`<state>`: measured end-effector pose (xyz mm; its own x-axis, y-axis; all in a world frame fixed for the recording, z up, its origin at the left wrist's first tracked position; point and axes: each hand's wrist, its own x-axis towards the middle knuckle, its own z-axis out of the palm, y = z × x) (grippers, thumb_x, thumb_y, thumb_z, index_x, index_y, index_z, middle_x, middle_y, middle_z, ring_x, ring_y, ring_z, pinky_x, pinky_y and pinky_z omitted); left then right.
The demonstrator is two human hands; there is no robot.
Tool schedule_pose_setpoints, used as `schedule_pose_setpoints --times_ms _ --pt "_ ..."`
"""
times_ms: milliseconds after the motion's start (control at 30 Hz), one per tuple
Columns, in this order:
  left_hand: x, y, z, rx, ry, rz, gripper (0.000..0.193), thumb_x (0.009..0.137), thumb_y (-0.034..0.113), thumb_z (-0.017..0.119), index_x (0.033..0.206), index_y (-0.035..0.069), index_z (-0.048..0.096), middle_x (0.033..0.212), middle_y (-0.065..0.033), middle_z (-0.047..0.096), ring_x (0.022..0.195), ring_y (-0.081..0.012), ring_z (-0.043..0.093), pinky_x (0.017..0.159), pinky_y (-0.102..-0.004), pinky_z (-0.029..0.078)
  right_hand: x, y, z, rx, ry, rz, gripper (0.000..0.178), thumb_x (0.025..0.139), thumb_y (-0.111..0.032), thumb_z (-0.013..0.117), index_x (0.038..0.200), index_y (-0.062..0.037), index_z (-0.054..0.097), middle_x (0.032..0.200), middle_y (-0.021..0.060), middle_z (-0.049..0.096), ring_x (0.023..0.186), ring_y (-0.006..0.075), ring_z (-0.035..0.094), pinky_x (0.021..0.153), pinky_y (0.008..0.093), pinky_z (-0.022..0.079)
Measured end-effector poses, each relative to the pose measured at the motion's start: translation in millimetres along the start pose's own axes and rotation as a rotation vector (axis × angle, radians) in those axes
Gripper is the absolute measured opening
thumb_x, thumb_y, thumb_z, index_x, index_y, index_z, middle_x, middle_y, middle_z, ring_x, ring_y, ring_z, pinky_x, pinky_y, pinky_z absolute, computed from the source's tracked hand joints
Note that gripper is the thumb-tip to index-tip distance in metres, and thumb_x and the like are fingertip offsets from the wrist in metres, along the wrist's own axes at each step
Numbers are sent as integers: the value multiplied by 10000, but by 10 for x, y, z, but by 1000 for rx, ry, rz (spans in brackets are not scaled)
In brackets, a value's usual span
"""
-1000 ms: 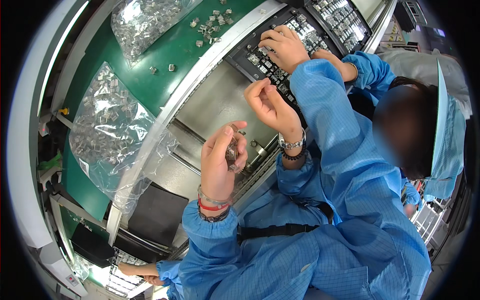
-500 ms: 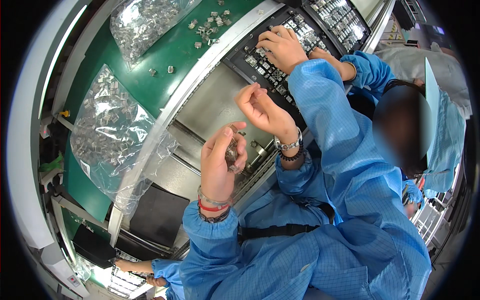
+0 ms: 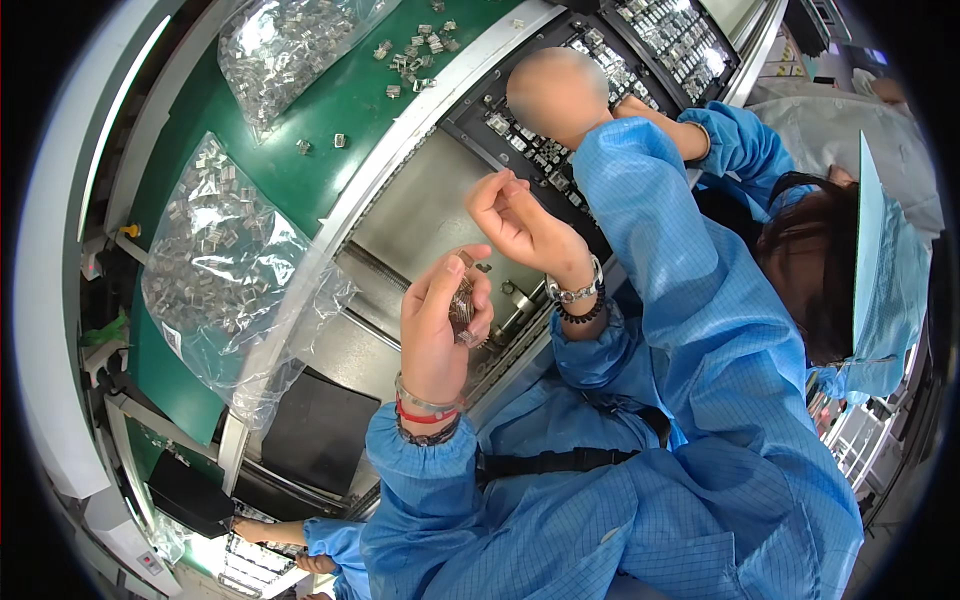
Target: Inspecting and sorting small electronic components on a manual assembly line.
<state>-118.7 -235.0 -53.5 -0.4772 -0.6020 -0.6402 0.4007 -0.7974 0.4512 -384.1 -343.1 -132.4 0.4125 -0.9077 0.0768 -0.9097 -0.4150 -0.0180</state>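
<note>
My left hand (image 3: 434, 325) is curled round a cluster of small metal connectors (image 3: 463, 308), which show between the thumb and fingers. Up and to the right of it, my right hand (image 3: 525, 228) is closed, with the fingers bent in and the thumb against them. Whatever its fingertips hold, if anything, is too small or hidden to make out. Both hands hang over the metal conveyor line, and the right one is near the edge of a black tray (image 3: 472, 128) filled with small electronic parts.
A co-worker's hand (image 3: 560, 95) reaches over the tray, with a blue sleeve (image 3: 640, 190) close on my right. Clear bags of connectors (image 3: 215, 240) lie on the green bench (image 3: 330, 185), beside loose connectors (image 3: 415, 62). A black plate (image 3: 315, 435) sits lower left. Another person's hand (image 3: 255, 530) works beyond it.
My right hand has shifted very slightly to the left; my left hand keeps its grip on the connectors. The co-worker's head beside me has turned and moved a little.
</note>
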Motion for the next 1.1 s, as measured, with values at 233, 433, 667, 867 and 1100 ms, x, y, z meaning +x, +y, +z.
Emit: schedule_pose_setpoints --times_ms 233,433,667,867,1100 --pt "-5 -18 -9 -4 -3 3 347 936 283 419 1080 -20 508 658 9 434 488 -62 366 446 -210 263 -4 -10 2 13 4 -13 269 693 -70 643 945 -162 631 1080 -67 536 1096 235 428 928 380 342" --pt "-1 -4 5 -5 -3 1 351 934 284 421 1084 -22 507 659 7 435 489 -63 365 447 -210 264 2 2 10 -3 -7 -4 251 698 -88 647 937 -168 644 1072 -70 540 1086 232 433 923 380 346" --pt "-15 -4 -15 -13 -2 1 349 932 278 426 1086 -24 507 654 8 437 486 -62 363 446 -211 260 -48 -13 31 16 26 -31 218 723 -141 660 938 -174 673 1069 -61 550 1023 222 447 888 362 356" --pt "-39 -10 -32 -17 6 2 343 931 273 427 1084 -23 511 655 6 438 485 -63 361 445 -211 261 -97 -48 63 48 79 -40 222 732 -156 661 953 -173 675 1079 -54 557 1012 219 446 864 355 357" --pt "-31 0 -31 -30 9 6 332 934 263 425 1080 -22 513 661 1 442 484 -65 362 447 -210 267 -95 -67 105 70 126 7 229 729 -161 672 956 -189 680 1057 -56 563 988 218 449 834 357 359"
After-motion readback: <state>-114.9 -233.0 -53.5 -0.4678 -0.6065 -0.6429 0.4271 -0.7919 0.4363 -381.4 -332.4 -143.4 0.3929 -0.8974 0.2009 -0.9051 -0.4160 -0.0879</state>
